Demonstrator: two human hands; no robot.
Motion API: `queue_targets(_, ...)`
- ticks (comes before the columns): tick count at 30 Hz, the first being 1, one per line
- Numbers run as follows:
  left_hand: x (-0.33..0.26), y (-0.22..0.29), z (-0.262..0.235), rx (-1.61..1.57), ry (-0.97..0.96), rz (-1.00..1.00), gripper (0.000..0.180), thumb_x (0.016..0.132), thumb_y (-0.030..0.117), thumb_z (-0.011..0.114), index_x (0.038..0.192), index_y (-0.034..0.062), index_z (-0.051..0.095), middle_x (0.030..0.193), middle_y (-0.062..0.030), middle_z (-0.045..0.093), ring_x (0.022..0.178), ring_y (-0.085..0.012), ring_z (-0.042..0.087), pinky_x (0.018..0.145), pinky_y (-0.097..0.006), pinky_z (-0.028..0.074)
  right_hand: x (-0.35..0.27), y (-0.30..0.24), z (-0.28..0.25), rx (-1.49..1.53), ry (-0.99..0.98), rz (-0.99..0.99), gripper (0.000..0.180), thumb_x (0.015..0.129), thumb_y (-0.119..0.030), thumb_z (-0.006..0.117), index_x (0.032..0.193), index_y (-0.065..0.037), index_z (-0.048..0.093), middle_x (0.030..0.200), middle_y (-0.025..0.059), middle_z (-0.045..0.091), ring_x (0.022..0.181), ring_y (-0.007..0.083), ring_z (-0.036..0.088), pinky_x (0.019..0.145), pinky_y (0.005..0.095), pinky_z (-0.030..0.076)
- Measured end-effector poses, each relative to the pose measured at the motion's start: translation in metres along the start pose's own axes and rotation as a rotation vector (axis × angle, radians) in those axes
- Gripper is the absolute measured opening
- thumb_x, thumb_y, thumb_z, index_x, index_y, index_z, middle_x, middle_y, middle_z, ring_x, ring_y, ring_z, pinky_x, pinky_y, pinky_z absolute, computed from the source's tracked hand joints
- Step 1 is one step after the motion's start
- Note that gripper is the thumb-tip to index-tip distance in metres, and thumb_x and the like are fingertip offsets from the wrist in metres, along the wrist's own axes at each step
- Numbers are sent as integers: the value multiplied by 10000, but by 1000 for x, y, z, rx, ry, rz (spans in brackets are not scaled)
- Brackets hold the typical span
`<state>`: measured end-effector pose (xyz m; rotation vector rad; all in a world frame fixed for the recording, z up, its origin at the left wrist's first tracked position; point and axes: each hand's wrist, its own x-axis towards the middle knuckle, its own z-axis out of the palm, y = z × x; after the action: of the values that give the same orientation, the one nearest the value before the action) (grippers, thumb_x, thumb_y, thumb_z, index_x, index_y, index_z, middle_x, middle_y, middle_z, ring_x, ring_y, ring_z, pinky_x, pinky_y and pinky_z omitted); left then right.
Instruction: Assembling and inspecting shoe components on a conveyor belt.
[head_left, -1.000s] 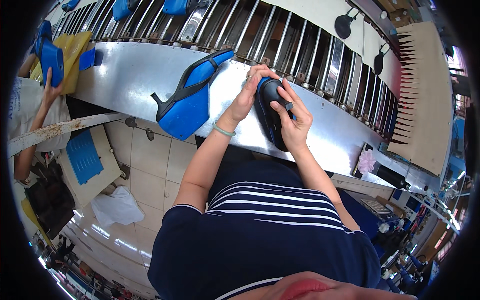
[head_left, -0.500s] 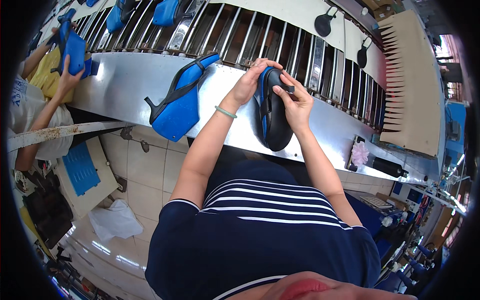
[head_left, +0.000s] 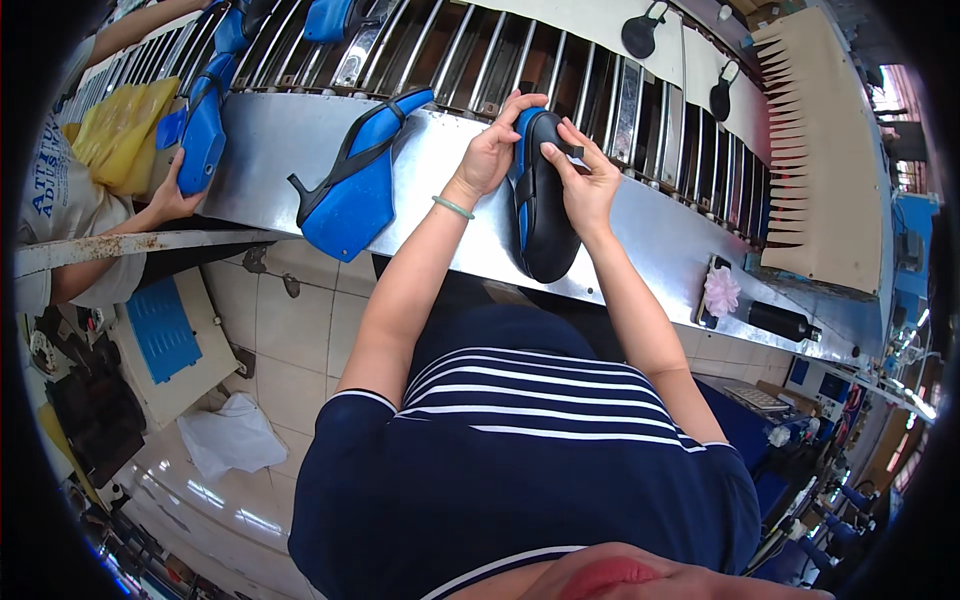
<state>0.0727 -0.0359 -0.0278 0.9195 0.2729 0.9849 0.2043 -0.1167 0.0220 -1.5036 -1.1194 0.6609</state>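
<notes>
Your left hand curls round the far end of the shoe, which lies at its four o'clock. Your right hand, with that shoe at its eight o'clock, pinches it near the heel over the bench.

A second ago I saw only a narrow side of the glossy black, round-toed shoe on a blue form; now it has been rolled so its broad black face shows. The person's left hand has loosened, its fingers fanned apart rather than bunched over the shoe's upper end. Off to the left, a co-worker's hand has carried a bright blue pointed shoe rightward past the crumpled yellow plastic, and that co-worker's other bare arm now stretches toward the metal-rod conveyor.
</notes>
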Motion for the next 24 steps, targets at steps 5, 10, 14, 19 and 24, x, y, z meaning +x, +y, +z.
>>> queue_targets(5, 0, -1, 3, -29, 11, -17, 661, 768, 176, 397, 1393, -38, 422, 1487, -97, 384, 1444, -204, 212, 1199, -323, 97, -1, -1, -1, 9, 13, 4, 329, 801, -102, 793, 1114, -40, 716, 1227, 147, 657, 1071, 154, 627, 857, 250, 516)
queue_targets(10, 2, 0, 2, 13, -8, -9, 658, 777, 174, 380, 1399, -39, 420, 1490, -97, 384, 1443, -206, 216, 1205, -326, 84, -1, -2, 0, -13, 24, 3, 337, 797, -103, 795, 1117, -35, 714, 1217, 160, 660, 1079, 161, 627, 874, 248, 503)
queue_targets(14, 3, 0, 3, 36, -26, 23, 655, 781, 178, 364, 1395, -39, 438, 1500, -99, 389, 1471, -192, 136, 1214, -337, -31, -2, 2, 0, -10, 32, -32, 337, 799, -100, 793, 1116, -20, 710, 1209, 174, 660, 1092, 170, 626, 908, 258, 491)
queue_targets(19, 3, -2, 3, -3, -41, 25, 672, 774, 170, 371, 1409, -42, 420, 1508, -95, 383, 1474, -182, 123, 1213, -335, -42, -2, 1, -2, 6, 36, 9, 336, 798, -95, 794, 1110, -3, 708, 1206, 185, 658, 1110, 188, 625, 947, 277, 476)
queue_targets(24, 0, 3, 0, 56, -84, 25, 790, 726, 143, 467, 1485, -13, 316, 1587, -94, 252, 1499, -196, 17, 1198, -335, -77, 0, 3, -2, -7, 26, -32, 329, 798, -91, 793, 1103, 0, 709, 1198, 189, 661, 1114, 202, 628, 965, 283, 467)
